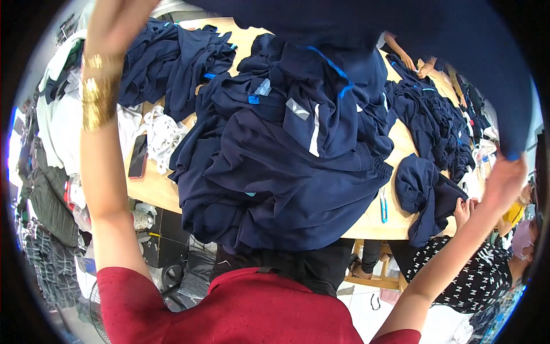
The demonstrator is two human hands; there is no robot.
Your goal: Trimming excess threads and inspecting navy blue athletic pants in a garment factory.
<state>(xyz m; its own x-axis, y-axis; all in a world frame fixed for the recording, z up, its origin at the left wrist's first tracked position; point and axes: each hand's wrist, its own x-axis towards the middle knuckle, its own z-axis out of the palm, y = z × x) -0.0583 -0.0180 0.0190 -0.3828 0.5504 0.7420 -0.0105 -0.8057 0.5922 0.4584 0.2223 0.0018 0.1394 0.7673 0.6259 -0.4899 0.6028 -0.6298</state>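
A large navy garment (458,34) is raised across the top of the view, blurred by motion and partly cut off. My right hand (507,180) is closed on its lower right end, beside a bright blue spot. Up at the top left is my left hand (117,26), smeared and cut by the upper edge, so its fingers do not show. Gold bangles (97,92) circle that wrist. Below, between my arms, a heap of navy garments (275,166) hangs over the near table edge. A bright blue strip (335,69) and a white strip (314,132) show on it.
The wooden table (366,223) carries more navy garments (166,63) at the far left and another pile (432,120) at right. A phone (137,156) lies beside white cloth strips (163,135). Small blue thread snips (384,207) lie at right, near a seated co-worker (470,269) handling navy cloth.
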